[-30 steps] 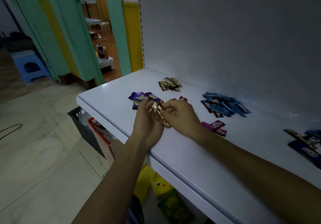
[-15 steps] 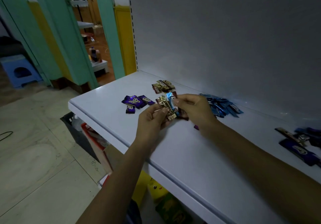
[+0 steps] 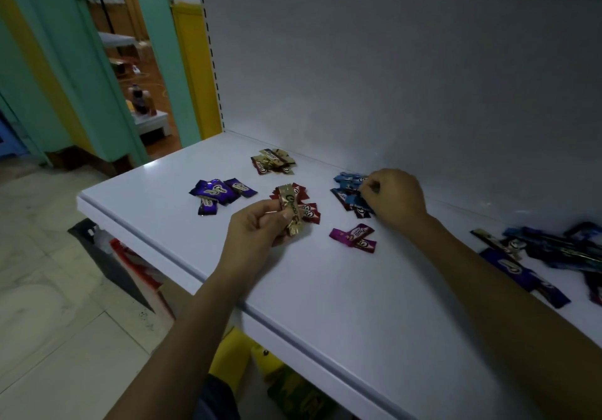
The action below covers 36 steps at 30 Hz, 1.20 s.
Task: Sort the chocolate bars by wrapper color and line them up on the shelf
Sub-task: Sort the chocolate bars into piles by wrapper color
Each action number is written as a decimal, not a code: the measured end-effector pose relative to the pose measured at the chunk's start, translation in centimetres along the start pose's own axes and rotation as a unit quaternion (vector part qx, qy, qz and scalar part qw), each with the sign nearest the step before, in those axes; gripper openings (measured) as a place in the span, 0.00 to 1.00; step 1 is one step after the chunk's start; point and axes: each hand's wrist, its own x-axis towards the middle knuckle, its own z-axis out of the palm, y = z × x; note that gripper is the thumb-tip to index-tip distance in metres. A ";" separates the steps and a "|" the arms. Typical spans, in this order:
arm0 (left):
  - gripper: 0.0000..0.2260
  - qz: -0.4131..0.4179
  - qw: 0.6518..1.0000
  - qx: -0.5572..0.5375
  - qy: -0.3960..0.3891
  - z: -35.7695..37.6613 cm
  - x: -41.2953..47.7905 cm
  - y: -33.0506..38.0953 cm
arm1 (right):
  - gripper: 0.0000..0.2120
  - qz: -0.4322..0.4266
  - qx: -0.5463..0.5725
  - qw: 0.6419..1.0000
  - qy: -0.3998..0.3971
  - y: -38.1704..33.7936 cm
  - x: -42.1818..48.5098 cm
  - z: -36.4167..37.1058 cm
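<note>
The left hand (image 3: 260, 227) pinches a gold foil-wrapped chocolate bar (image 3: 293, 212) above the pile of red-wrapped bars (image 3: 311, 214) on the white shelf board (image 3: 325, 305), hiding part of it. Right of the red pile, the right hand (image 3: 395, 198) half covers the blue-wrapped pile (image 3: 347, 193) with curled fingers; whether it grips one, I cannot tell.

Shelf (image 3: 325, 289) smooth, white, faintly glossy; gold bar (image 3: 292, 211) shiny foil; floor tiles (image 3: 49, 289) matt.

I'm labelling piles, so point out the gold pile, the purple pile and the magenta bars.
gold pile (image 3: 273, 161), head view, middle wrapper.
purple pile (image 3: 216, 190), head view, top wrapper.
magenta bars (image 3: 353, 233), head view, upper bar.
</note>
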 end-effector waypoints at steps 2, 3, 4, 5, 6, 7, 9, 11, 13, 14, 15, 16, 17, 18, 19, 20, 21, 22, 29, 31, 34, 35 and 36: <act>0.08 -0.003 1.000 -0.019 0.004 0.1 -0.1 0.1 | 0.09 -0.047 0.031 0.998 0.037 -1.5 -0.6 -0.4; 0.08 -0.005 0.999 -0.031 0.007 0.2 -0.1 0.3 | 0.10 -0.065 0.090 0.993 0.031 -3.0 -1.1 -0.9; 0.08 -0.005 0.999 -0.037 0.009 0.4 -0.2 0.5 | 0.10 -0.069 0.179 0.981 -0.008 -4.7 -1.7 -1.4; 0.08 0.000 0.999 -0.039 0.010 0.5 -0.3 0.7 | 0.10 -0.057 0.274 0.957 -0.071 -6.6 -2.3 -1.8; 0.08 0.008 0.999 -0.036 0.013 0.5 -0.3 0.7 | 0.08 -0.038 0.361 0.922 -0.137 -8.2 -2.7 -2.1; 0.07 0.015 0.999 -0.037 0.022 0.4 -0.2 0.7 | 0.06 -0.021 0.425 0.886 -0.184 -9.5 -2.9 -2.2; 0.05 0.026 0.997 -0.048 0.057 0.1 0.1 0.4 | 0.07 0.011 0.486 0.847 -0.218 -10.7 -2.4 -2.0; 0.06 0.046 0.995 -0.013 0.090 0.1 0.3 -0.2 | 0.08 0.072 0.505 0.834 -0.210 -11.0 -1.0 -1.5; 0.11 0.072 0.981 0.151 0.101 0.6 0.5 -0.9 | 0.08 0.132 0.502 0.837 -0.170 -10.8 1.1 -0.5; 0.16 0.078 0.962 0.243 0.093 1.0 0.6 -1.2 | 0.08 0.146 0.492 0.848 -0.136 -10.7 2.3 0.1; 0.21 0.078 0.942 0.317 0.083 1.3 0.6 -1.4 | 0.08 0.147 0.471 0.864 -0.099 -10.5 3.6 1.0; 0.26 0.072 0.923 0.372 0.070 1.6 0.9 -1.6 | 0.08 0.141 0.440 0.884 -0.067 -10.5 4.7 1.8; 0.30 0.064 0.906 0.413 0.059 1.8 1.1 -1.7 | 0.08 0.130 0.402 0.905 -0.042 -10.5 5.7 2.6; 0.33 0.055 0.892 0.445 0.051 1.9 1.4 -1.8 | 0.07 0.116 0.362 0.925 -0.024 -10.8 6.7 3.3; 0.35 0.045 0.881 0.470 0.043 2.0 1.6 -1.9 | 0.07 0.096 0.322 0.942 -0.009 -11.1 7.5 4.0; 0.38 0.036 0.869 0.492 0.032 2.0 1.7 -2.0 | 0.07 0.073 0.279 0.957 0.003 -11.3 8.4 4.7; 0.40 0.028 0.857 0.514 0.019 2.2 1.8 -2.1 | 0.07 0.051 0.235 0.971 0.013 -11.6 9.1 5.3; 0.42 0.023 0.845 0.534 0.006 2.3 1.8 -2.2 | 0.08 0.033 0.191 0.981 0.017 -11.8 9.8 6.0; 0.48 0.019 0.825 0.564 -0.026 2.4 1.5 -2.2 | 0.13 -0.033 0.029 0.996 -0.083 -12.1 11.4 10.2; 0.49 0.022 0.830 0.558 -0.023 2.4 1.6 -2.3 | 0.14 -0.038 0.034 0.993 -0.104 -12.0 11.5 10.0; 0.47 0.029 0.833 0.552 -0.014 2.3 1.8 -2.5 | 0.13 -0.059 0.036 0.990 -0.123 -11.9 11.4 8.5; 0.46 0.032 0.837 0.546 -0.007 2.3 1.8 -2.6 | 0.12 -0.065 0.040 0.990 -0.119 -11.9 11.2 7.9; 0.46 0.036 0.843 0.537 0.002 2.2 1.8 -2.6 | 0.12 -0.069 0.046 0.990 -0.111 -11.9 10.7 7.3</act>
